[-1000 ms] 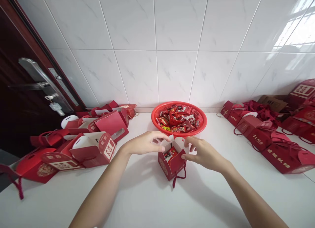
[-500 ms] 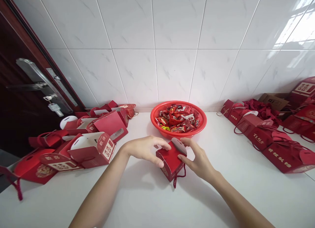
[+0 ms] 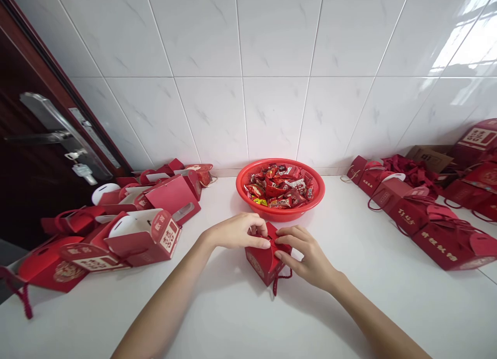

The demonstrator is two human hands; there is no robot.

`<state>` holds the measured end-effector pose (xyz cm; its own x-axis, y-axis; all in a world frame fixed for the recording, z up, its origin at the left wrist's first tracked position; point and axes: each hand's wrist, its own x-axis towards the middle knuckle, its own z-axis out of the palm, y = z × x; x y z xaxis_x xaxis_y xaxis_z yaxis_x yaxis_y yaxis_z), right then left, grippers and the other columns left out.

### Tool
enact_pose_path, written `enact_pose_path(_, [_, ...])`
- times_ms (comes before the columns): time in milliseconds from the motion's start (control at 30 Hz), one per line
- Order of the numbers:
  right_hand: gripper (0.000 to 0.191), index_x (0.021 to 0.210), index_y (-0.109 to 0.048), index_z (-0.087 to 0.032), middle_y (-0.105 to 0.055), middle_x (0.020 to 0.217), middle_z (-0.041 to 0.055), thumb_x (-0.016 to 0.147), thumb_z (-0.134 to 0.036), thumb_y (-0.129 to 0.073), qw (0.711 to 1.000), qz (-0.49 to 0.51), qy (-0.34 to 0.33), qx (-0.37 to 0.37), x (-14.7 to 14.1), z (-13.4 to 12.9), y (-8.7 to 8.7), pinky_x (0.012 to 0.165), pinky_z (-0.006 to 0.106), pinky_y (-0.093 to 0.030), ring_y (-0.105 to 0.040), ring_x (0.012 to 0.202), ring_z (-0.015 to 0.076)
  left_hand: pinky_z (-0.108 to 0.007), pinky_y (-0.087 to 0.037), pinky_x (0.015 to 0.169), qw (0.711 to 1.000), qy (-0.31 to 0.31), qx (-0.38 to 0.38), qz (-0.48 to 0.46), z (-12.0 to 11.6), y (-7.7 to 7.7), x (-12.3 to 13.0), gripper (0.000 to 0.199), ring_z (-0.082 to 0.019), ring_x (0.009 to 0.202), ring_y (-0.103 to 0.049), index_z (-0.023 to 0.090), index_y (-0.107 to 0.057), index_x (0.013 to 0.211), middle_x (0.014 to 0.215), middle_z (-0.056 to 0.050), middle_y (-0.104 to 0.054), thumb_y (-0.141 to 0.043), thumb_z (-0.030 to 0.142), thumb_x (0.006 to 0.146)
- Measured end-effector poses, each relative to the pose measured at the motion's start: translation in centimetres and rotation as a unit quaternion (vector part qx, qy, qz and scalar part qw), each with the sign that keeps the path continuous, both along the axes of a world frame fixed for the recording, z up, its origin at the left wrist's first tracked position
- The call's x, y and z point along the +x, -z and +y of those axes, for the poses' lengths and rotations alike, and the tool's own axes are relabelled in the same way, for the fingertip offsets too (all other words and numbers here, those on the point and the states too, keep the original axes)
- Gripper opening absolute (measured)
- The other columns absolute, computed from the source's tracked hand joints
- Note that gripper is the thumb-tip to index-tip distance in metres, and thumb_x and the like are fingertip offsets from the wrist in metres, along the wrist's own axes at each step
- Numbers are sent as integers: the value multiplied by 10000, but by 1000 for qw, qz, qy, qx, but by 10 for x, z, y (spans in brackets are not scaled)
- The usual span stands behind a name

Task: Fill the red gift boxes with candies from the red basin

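Note:
A small red candy box (image 3: 259,264) stands on the white counter in front of me, a dark red cord hanging from its near right side. My left hand (image 3: 245,232) pinches the rounded flap on the box's left top. On the other side, my right hand (image 3: 305,249) presses the right top flap, thumb and fingers gripping it. The two flaps meet over the lid, and my fingers partly cover them. Just behind the box sits a red plastic basket (image 3: 280,213) with wrapped candies (image 3: 277,185) in it.
Several open and folded red boxes (image 3: 143,237) crowd the left of the counter (image 3: 233,317), beside a dark door (image 3: 34,157) with keys in its lock. Closed red boxes (image 3: 435,242) line the right, with a brown carton (image 3: 429,157) behind. A tiled wall (image 3: 272,116) rises at the back.
Both hands have closed in on the box top. The left hand now pinches its flap, and the right flap, upright before, is folded down over the lid.

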<state>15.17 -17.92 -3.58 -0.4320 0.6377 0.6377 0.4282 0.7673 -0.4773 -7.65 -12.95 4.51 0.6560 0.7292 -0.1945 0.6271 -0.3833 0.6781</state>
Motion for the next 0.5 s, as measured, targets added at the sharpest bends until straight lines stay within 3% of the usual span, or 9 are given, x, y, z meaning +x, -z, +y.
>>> enact_pose_path(167, [125, 1063, -658, -235, -704, 1077, 93, 938, -243, -650, 1000, 8, 3, 5, 0, 0, 1, 801, 396, -554, -663, 935, 229, -298, -458, 740, 1000, 3, 18, 19, -1, -1, 2, 367, -205, 872, -604, 204, -697, 926, 967, -29, -643, -768, 509, 733])
enact_pose_path(300, [144, 1084, -641, -235, -699, 1094, 103, 944, -265, -639, 1000, 10, 11, 7, 0, -1, 1, 816, 399, -564, -676, 962, 236, -292, -470, 744, 1000, 14, -8, 2, 0, -1, 1, 386, -196, 880, -612, 198, -696, 926, 998, -42, -661, -654, 570, 830])
enact_pose_path(500, [220, 1156, -613, -245, -710, 1109, 88, 954, -330, -628, 998, 28, 29, -40, 4, 0, -4, 841, 374, -577, -684, 1001, 232, -278, -448, 714, 1000, 9, -9, -14, 1, 0, -1, 432, -189, 860, -596, 180, -672, 938, 964, -33, -661, -623, 601, 852])
